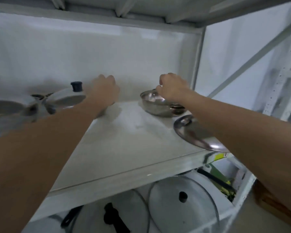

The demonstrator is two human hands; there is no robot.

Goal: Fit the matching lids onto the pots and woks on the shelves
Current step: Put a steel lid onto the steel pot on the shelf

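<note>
A small shiny steel pot (158, 110) stands at the back right of the upper shelf (124, 148), with a lid (150, 97) on top of it. My right hand (172, 87) is over that lid, and its fingers curl round the knob. A second steel lid (194, 132) lies flat near the shelf's front right edge, partly under my right forearm. My left hand (105, 91) reaches towards the back wall in the middle of the shelf. Its fingers curl away from me and are hidden. Nothing shows in it.
At the left stand a tilted aluminium lid with a dark knob (65, 98) and a grey pot (5, 108). On the lower shelf lie glass lids with black knobs (183, 195) and a black handle (111, 216). A metal upright and a diagonal brace (252, 59) close off the right side.
</note>
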